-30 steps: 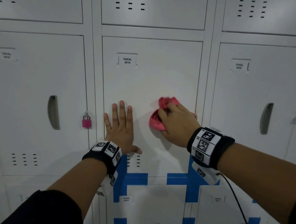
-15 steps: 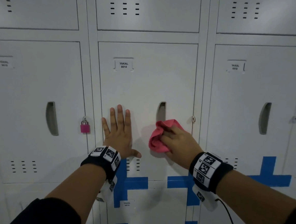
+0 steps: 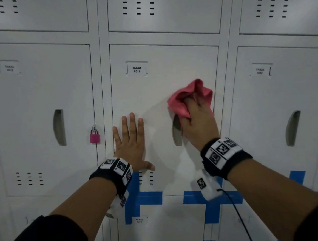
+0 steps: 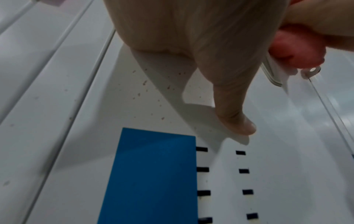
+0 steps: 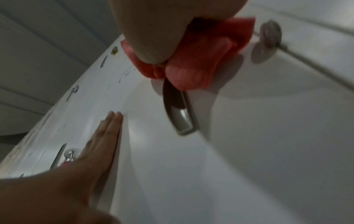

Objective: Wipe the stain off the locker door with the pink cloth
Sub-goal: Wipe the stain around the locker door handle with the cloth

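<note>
Here, in the head view, the pink cloth [image 3: 189, 98] was seen bunched in the right hand [image 3: 198, 122], whose fingers were curled into its folds and pressed it against the locker door [image 3: 156, 94] labelled 0014, just above the recessed handle [image 3: 177, 132] and near the door's right edge. The left hand [image 3: 131, 143] was laid flat on the same door, fingers straight and slightly spread, well apart from the cloth. The cloth was judged soft, light and limp, best held as a wad in the palm so that a flat pad of fabric is pushed onto the metal; the door was judged stiff and smooth. No stain could be made out from this view, and part of the handle was covered by the cloth and hand.

In the left wrist view, small reddish-brown specks [image 4: 153, 91] were seen scattered on the door beneath the palm and thumb [image 4: 233, 112], above a patch of blue tape [image 4: 153, 174] and a row of vent slots [image 4: 203, 169]. Whether these were the stain meant could not be told.

In the right wrist view, the cloth [image 5: 193, 60] was seen squeezed under the hand, touching the door at the top of the handle [image 5: 180, 115]. The picture was blurred, and the surface under the cloth was hidden.
</note>
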